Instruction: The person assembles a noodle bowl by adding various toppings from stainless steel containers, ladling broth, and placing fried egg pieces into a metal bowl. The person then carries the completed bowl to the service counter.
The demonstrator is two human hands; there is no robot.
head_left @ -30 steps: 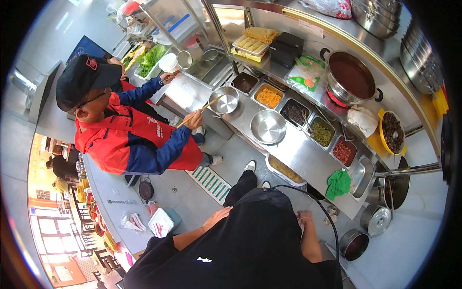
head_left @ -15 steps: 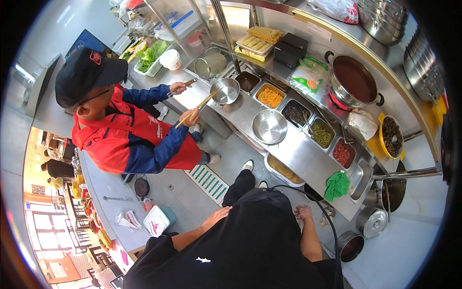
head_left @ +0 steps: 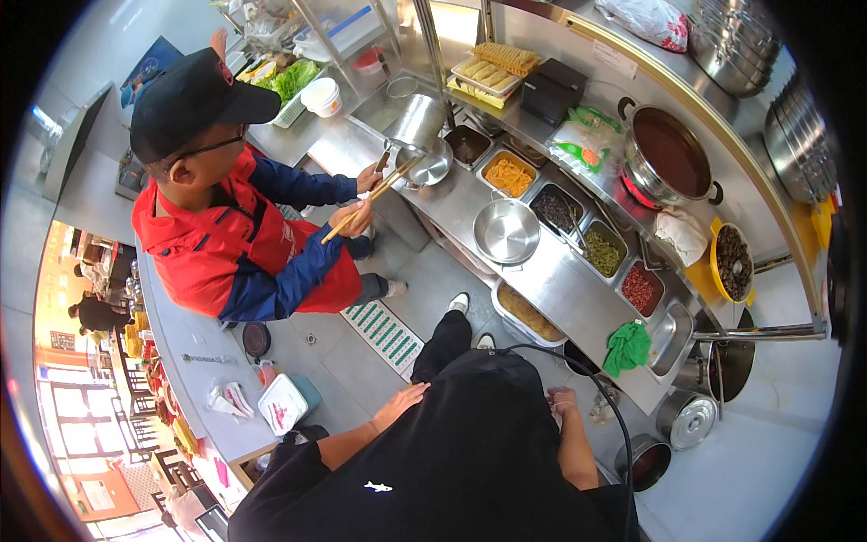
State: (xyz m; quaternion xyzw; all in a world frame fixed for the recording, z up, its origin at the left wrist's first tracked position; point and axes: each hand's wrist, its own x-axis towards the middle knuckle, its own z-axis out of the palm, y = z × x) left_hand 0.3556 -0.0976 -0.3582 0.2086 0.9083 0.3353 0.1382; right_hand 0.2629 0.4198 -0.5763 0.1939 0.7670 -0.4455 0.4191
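My left hand [head_left: 402, 406] lies flat against my dark clothing at hip height, its fingers stretched out. My right hand [head_left: 563, 401] hangs at my other side with curled fingers. A small pale, see-through bit shows at it, too unclear to name. Across the floor drain, a co-worker in a red vest [head_left: 262, 212] faces the steel counter [head_left: 578, 312]. One of that person's hands holds long chopsticks [head_left: 384, 188]; the other grips the handle of a deep cylindrical strainer [head_left: 420, 123], tilted over a steel pot [head_left: 426, 164].
A second steel pot [head_left: 506, 232] stands on the counter beside trays of orange shreds [head_left: 508, 175], green pieces [head_left: 603, 251] and red pieces [head_left: 641, 289]. A green cloth [head_left: 629, 349] lies near the edge. On the shelf sits a large pot of dark red liquid [head_left: 670, 152]. Floor pots [head_left: 646, 461] are at right.
The co-worker has lifted the strainer out of the sunken basin and tipped it over the steel pot, leaning closer to the counter. My hands stay nearly where they were.
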